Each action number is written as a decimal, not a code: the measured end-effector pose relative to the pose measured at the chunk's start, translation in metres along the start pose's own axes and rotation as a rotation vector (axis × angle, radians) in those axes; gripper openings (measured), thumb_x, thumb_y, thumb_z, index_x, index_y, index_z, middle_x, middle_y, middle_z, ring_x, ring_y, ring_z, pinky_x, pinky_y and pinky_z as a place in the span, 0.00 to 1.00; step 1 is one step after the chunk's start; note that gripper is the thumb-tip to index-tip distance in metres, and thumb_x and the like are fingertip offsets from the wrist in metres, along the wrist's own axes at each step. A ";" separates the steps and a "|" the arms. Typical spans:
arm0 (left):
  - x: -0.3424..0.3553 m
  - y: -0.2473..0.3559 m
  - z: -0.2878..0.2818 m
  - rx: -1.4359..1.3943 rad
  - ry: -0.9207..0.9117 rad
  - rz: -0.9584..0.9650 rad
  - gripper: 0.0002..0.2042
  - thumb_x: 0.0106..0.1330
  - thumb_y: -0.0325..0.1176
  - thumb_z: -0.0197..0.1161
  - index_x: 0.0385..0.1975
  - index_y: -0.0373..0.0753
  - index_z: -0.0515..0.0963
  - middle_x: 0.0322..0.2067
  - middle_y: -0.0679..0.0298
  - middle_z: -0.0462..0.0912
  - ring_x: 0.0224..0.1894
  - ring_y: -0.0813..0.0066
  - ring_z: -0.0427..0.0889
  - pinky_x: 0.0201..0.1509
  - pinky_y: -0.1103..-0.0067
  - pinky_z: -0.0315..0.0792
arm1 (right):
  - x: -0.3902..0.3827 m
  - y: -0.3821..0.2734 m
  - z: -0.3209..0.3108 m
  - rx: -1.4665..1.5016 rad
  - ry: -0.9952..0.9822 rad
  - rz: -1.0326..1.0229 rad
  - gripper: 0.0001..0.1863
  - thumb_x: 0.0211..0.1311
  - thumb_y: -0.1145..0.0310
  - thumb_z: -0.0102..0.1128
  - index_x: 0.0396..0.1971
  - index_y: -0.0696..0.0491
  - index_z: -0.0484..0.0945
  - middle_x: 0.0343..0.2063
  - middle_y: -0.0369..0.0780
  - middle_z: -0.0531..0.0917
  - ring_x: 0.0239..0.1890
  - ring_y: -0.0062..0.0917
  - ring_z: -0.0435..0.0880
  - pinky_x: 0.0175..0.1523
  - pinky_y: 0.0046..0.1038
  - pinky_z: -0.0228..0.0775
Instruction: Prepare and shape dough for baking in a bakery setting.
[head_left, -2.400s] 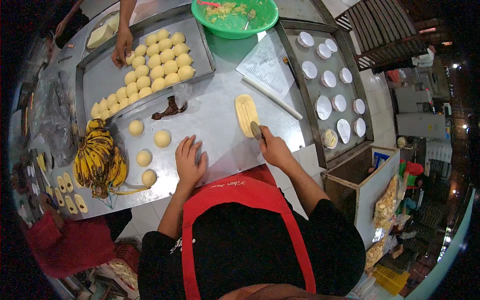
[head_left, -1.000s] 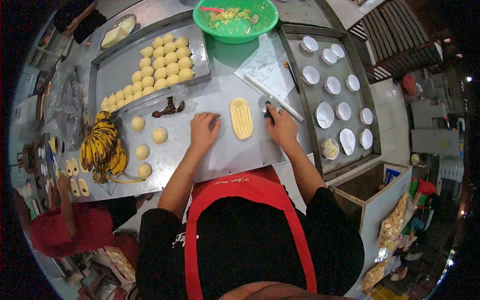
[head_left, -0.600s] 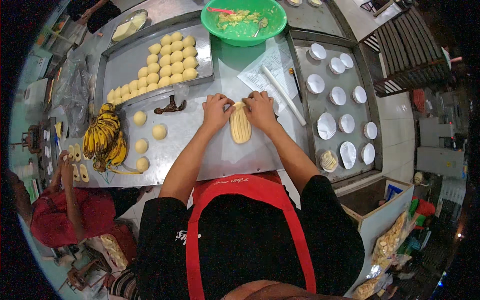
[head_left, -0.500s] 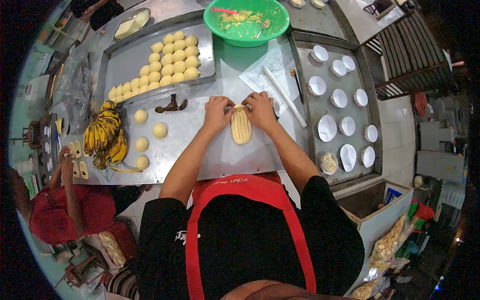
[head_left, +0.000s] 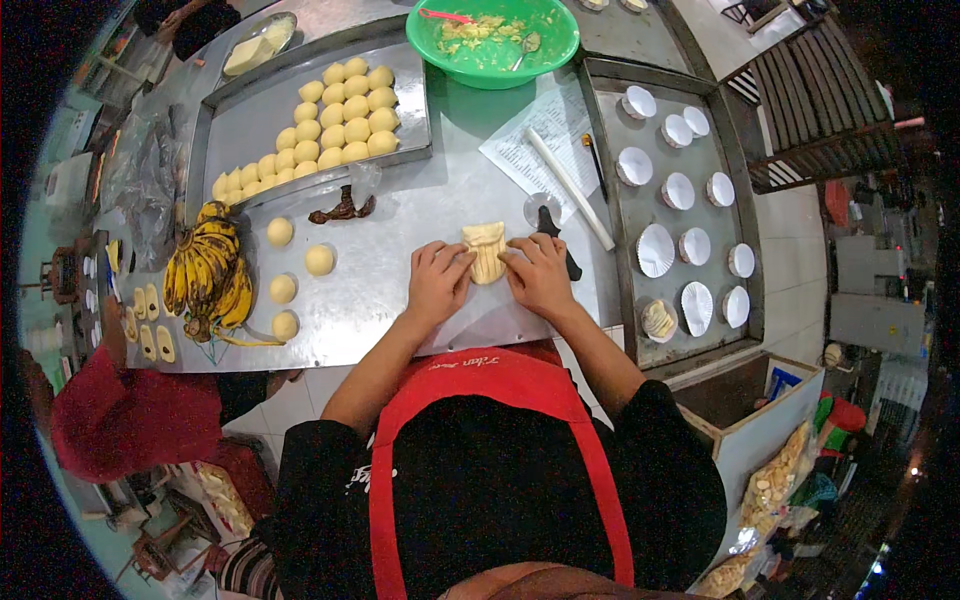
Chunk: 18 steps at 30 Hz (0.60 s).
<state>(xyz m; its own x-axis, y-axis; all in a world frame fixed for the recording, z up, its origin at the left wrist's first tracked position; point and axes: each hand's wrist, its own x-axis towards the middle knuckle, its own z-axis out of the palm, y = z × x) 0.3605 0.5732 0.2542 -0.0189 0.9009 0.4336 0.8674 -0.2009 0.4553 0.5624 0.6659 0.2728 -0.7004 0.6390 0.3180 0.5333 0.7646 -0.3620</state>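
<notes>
A slit strip of pale dough (head_left: 485, 252) lies on the metal table in front of me, its far end folded over toward me. My left hand (head_left: 440, 283) has its fingertips curled against the left edge of the dough. On the opposite edge my right hand (head_left: 541, 277) grips with thumb and fingers close together. Just beyond the right hand lies a wheel cutter with a black handle (head_left: 548, 222), partly covered by that hand. Several round dough balls (head_left: 320, 260) rest on the table to the left, near a dark brown scrap (head_left: 343, 207).
A tray of dough balls (head_left: 357, 107) stands far left, a bunch of bananas (head_left: 203, 272) nearer. A green bowl (head_left: 493, 42) is at the back. A white rolling pin (head_left: 570, 187) lies on paper, beside a tray (head_left: 640, 250) of paper cups. A co-worker in red (head_left: 130, 415) is at left.
Both hands have come down toward me from the dough's far end to its sides. That end is now folded over, making the piece shorter. The wheel cutter has come into sight.
</notes>
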 end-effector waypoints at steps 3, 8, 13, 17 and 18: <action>-0.009 0.004 -0.010 -0.095 -0.102 0.082 0.15 0.54 0.30 0.69 0.44 0.45 0.82 0.47 0.66 0.79 0.52 0.60 0.73 0.58 0.63 0.62 | -0.012 0.005 0.005 0.101 -0.106 -0.028 0.16 0.51 0.68 0.67 0.43 0.44 0.83 0.49 0.35 0.79 0.54 0.33 0.72 0.57 0.45 0.58; -0.004 0.001 -0.002 -0.089 -0.047 0.080 0.11 0.54 0.33 0.70 0.38 0.44 0.83 0.43 0.68 0.80 0.51 0.63 0.73 0.54 0.64 0.62 | -0.007 0.000 0.011 0.141 -0.083 0.032 0.11 0.51 0.67 0.68 0.36 0.47 0.83 0.47 0.37 0.78 0.53 0.35 0.72 0.56 0.42 0.62; 0.022 -0.003 0.000 -0.215 -0.124 -0.237 0.10 0.54 0.34 0.70 0.35 0.42 0.82 0.35 0.67 0.84 0.44 0.66 0.77 0.50 0.66 0.64 | 0.015 0.010 0.012 0.275 -0.141 0.264 0.10 0.53 0.66 0.67 0.36 0.49 0.82 0.43 0.39 0.78 0.49 0.39 0.73 0.52 0.43 0.65; 0.045 -0.011 0.000 -0.185 -0.205 -0.400 0.10 0.54 0.33 0.70 0.34 0.39 0.82 0.31 0.59 0.84 0.37 0.61 0.81 0.43 0.68 0.73 | 0.036 0.006 0.016 0.088 -0.141 0.380 0.10 0.53 0.65 0.67 0.35 0.50 0.81 0.39 0.40 0.79 0.48 0.40 0.74 0.51 0.43 0.66; 0.047 -0.012 0.000 -0.159 -0.187 -0.390 0.09 0.54 0.33 0.70 0.33 0.38 0.82 0.30 0.58 0.84 0.35 0.60 0.82 0.40 0.68 0.75 | 0.039 0.004 0.017 0.088 -0.141 0.381 0.10 0.53 0.65 0.67 0.35 0.50 0.81 0.39 0.40 0.79 0.48 0.40 0.74 0.51 0.43 0.66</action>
<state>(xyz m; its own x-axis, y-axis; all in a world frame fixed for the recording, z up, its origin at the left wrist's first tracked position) 0.3490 0.6179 0.2685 -0.2258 0.9720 0.0655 0.7259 0.1230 0.6767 0.5289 0.6927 0.2686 -0.5219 0.8526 0.0256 0.7289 0.4614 -0.5058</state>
